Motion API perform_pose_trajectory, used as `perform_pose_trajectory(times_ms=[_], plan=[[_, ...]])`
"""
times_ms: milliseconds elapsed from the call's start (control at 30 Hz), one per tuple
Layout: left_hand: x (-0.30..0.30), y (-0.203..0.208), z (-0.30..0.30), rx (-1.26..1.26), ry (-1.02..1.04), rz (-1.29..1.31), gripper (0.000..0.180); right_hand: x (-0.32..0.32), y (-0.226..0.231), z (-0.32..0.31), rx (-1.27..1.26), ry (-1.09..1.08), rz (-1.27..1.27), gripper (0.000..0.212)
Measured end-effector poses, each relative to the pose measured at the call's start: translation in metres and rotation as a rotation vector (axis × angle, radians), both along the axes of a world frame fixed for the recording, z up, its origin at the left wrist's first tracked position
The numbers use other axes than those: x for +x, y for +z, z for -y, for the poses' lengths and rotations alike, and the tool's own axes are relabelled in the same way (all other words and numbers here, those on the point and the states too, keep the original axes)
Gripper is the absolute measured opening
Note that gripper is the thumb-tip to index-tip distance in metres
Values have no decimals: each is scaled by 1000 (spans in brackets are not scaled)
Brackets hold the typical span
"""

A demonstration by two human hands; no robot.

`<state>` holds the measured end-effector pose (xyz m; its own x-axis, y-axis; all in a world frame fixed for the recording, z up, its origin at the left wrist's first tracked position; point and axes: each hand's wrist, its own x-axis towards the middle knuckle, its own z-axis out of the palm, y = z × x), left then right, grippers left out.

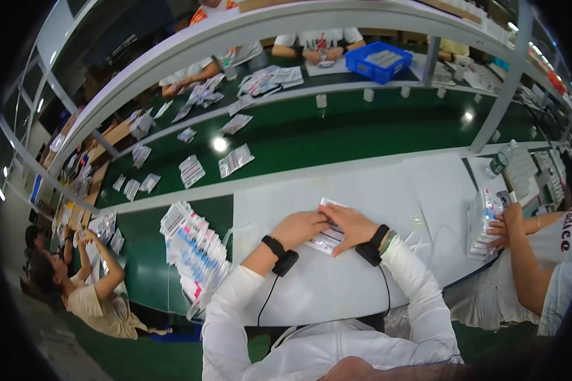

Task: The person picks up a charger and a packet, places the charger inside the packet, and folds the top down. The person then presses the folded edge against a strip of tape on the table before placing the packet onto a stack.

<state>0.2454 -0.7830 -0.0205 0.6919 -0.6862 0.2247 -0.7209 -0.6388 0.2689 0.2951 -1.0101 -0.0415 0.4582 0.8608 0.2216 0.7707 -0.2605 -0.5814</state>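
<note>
On the white sheet in front of me lies a small flat plastic packet [327, 241] with dark print and lines. My left hand [299, 230] reaches over its left part, fingers together and bent down onto it. My right hand [354, 230] holds its right side, the thumb at the near edge and the fingers toward the far edge. The fingertips of both hands meet over the packet and hide its middle. To the left, a long fanned stack of white, blue and pink printed packets [196, 254] lies on the green tabletop.
A green conveyor belt [286, 140] with scattered packets runs beyond the white worktop [279, 279]. A metal shelf frame [286, 22] spans above. A co-worker at right handles a packet stack [480, 222] near a plastic bottle [501, 159]. A blue bin [378, 71] stands at the far side.
</note>
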Motion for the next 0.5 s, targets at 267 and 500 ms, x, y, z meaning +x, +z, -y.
perform_pose_trajectory(times_ms=[267, 500], plan=[[-16, 1, 28, 137, 130, 226, 25, -10, 10, 3, -44, -41, -6, 123], [-13, -15, 26, 10, 153, 116, 29, 11, 15, 5, 3, 41, -191, 114]])
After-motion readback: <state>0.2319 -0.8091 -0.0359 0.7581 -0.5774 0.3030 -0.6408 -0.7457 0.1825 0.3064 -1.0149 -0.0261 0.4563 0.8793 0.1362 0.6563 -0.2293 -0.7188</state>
